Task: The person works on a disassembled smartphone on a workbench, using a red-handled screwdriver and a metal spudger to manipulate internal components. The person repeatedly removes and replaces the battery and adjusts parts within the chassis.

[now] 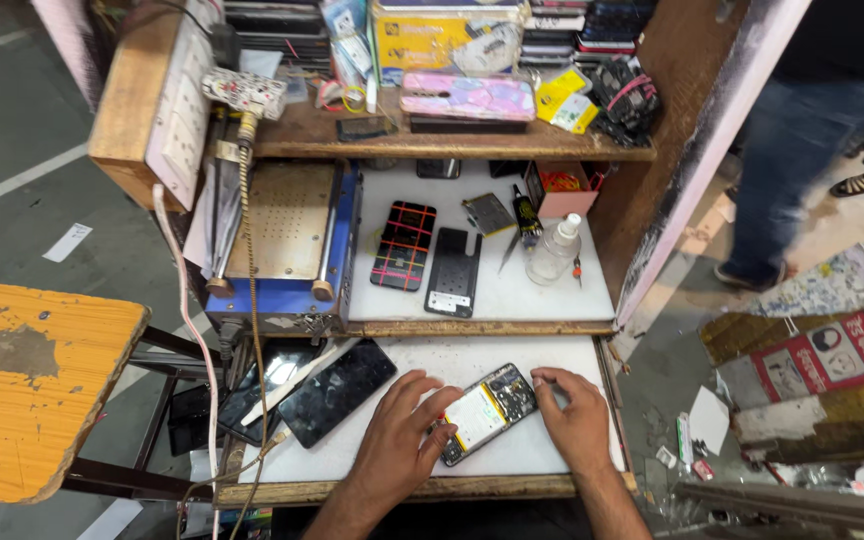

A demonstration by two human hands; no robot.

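On the lower tabletop (542,455), the left hand (399,440) and right hand (577,415) pinch an opened phone (482,412) by its ends, fingers curled on its edges. A slip could seemingly strain its exposed insides. The loose dark screens (337,390) beside it may get knocked; farther back, the bottle (555,250) could tip.

White desk (552,460), lower level: opened phone (487,412) w/ yellow battery, black screen panel (337,391). Upper level: red-grid phone cover (403,245), black back plate (453,272), clear bottle (555,250).

Black red-checked phone cover (403,246), pink marbled case (468,97), yellow stool (32,385).
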